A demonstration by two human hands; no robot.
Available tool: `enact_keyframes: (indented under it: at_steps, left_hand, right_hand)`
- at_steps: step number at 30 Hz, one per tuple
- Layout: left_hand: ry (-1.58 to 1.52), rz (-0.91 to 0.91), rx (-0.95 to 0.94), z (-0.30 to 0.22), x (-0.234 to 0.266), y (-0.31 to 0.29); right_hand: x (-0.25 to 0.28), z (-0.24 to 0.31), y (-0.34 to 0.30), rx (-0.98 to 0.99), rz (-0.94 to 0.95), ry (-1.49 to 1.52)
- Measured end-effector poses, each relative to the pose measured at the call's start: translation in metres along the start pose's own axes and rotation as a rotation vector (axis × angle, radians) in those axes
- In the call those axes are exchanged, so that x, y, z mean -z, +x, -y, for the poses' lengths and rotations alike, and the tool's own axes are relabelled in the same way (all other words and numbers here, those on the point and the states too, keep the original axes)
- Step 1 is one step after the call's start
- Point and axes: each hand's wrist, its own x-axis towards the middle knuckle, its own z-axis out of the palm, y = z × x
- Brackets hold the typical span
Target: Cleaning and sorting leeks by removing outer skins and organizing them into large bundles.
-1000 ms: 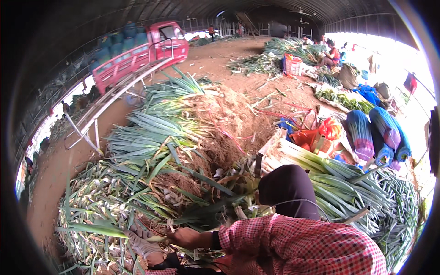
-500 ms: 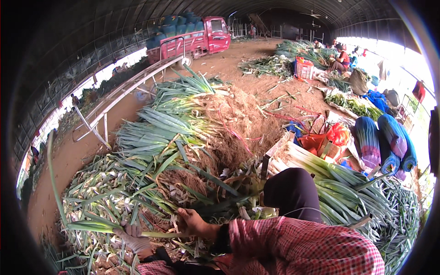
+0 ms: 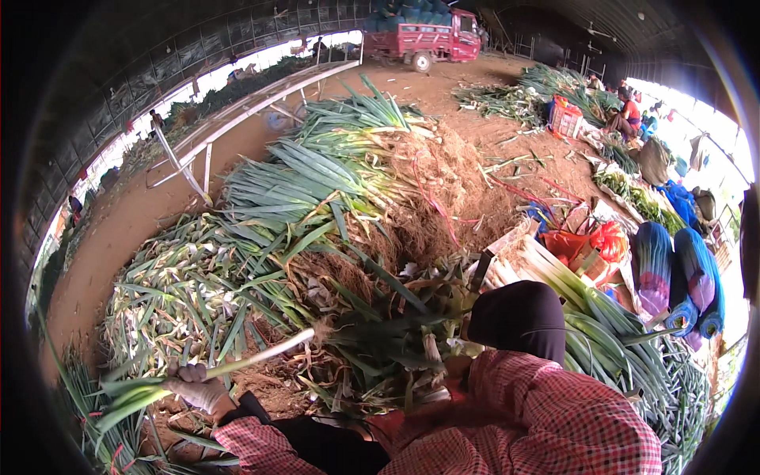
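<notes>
A single leek is gripped in my gloved left hand at the lower left. Its white stalk slants up to the right toward a small tuft of roots, and its green leaves trail to the left. My right hand is a small patch beside my knee, at the end of the checked sleeve; its fingers are hidden. Nearest to it are loose leaves and peelings. A big heap of leeks with roots lies ahead of me. Pale-stalked leeks are stacked right of my knee.
Leaf scraps cover the ground at left, below a white metal frame. A red truck carries blue-green bundles at the back. Wrapped leek bundles stand at right, near orange bags. A person sits far right.
My right hand has left the leek and moved right, toward my knee. My left hand has shifted left and the leek's white end now points up. The whole view has turned left.
</notes>
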Motion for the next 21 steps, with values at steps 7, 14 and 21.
enact_keyframes:
  at_steps: [7,14,21]
  left_hand:
    - [-0.008,0.066,0.231,0.087,-0.018,-0.07]
    - [-0.156,0.201,0.565,0.104,0.001,-0.074]
    - [-0.582,1.044,0.814,0.061,0.003,-0.035]
  right_hand:
    - [0.046,0.166,0.067,0.439,-0.481,-0.004]
    - [0.073,0.219,0.123,0.306,-0.61,-0.126]
    - [0.102,0.225,0.088,0.224,0.582,0.955]
